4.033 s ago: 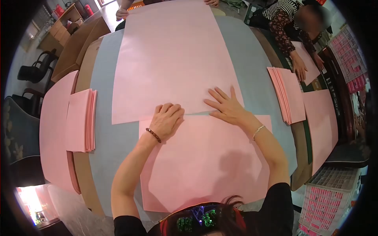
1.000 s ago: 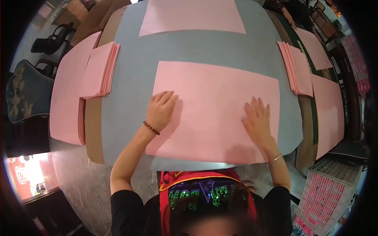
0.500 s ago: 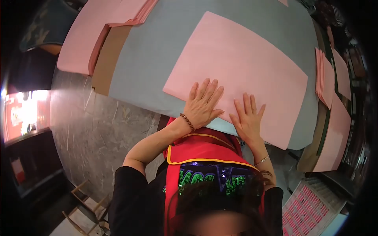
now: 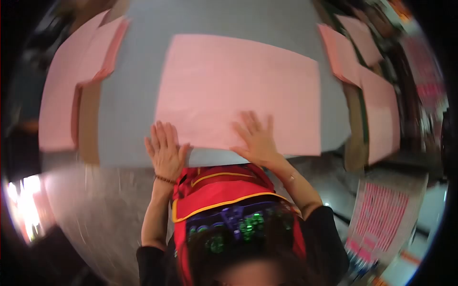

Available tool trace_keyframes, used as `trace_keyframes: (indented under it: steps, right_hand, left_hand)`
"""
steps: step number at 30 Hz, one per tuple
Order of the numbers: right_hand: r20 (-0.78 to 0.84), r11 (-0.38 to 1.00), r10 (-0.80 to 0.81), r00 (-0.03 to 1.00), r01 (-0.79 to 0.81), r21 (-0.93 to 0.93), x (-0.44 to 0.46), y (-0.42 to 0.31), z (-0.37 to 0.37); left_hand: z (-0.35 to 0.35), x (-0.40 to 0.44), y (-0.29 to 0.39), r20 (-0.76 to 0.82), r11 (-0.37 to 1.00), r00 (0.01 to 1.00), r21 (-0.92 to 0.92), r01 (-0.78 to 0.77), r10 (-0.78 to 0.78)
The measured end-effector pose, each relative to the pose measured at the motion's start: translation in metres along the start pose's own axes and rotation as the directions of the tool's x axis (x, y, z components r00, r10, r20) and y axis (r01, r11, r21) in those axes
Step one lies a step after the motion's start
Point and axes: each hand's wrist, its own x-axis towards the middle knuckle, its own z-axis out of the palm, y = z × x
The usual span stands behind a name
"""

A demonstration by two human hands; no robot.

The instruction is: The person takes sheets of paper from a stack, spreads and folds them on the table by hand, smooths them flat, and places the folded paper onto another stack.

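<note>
I have the pink sheet lying flat on the grey-blue counter, its near edge close to the counter's front. My left hand is at the sheet's near left corner, palm down, thumb held apart from the fingers, gripping nothing. My right hand is over the near edge, right of the middle, fingers spread; it blurs, so I cannot tell whether it touches. Left of the sheet I see 2 overlapping pink stacks; to its right, 3 pink piles.
</note>
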Motion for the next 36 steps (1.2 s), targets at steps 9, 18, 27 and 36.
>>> trace_keyframes:
  steps: [9, 18, 27, 36]
  right_hand:
    - [-0.308, 0.962, 0.024, 0.951, 0.062, 0.266, -0.023, 0.016, -0.003]
    - [-0.632, 0.601, 0.716, 0.296, -0.722, 0.342, -0.129, 0.039, -0.003]
    - [-0.331, 0.187, 0.866, -0.374, -0.371, 0.91, -0.181, 0.113, 0.056]
    - [0.301, -0.313, 0.941, 0.155, 0.062, 0.948, -0.149, 0.057, 0.004]
  left_hand:
    - [0.005, 0.015, 0.057, 0.044, 0.737, 0.737, -0.082, -0.671, 0.675]
    - [0.005, 0.014, 0.055, 0.083, 0.732, 0.727, -0.063, -0.678, 0.681]
    - [0.006, 0.014, 0.056, 0.108, 0.739, 0.731, -0.082, -0.669, 0.674]
    - [0.003, 0.014, 0.057, 0.101, 0.748, 0.741, -0.077, -0.659, 0.664]
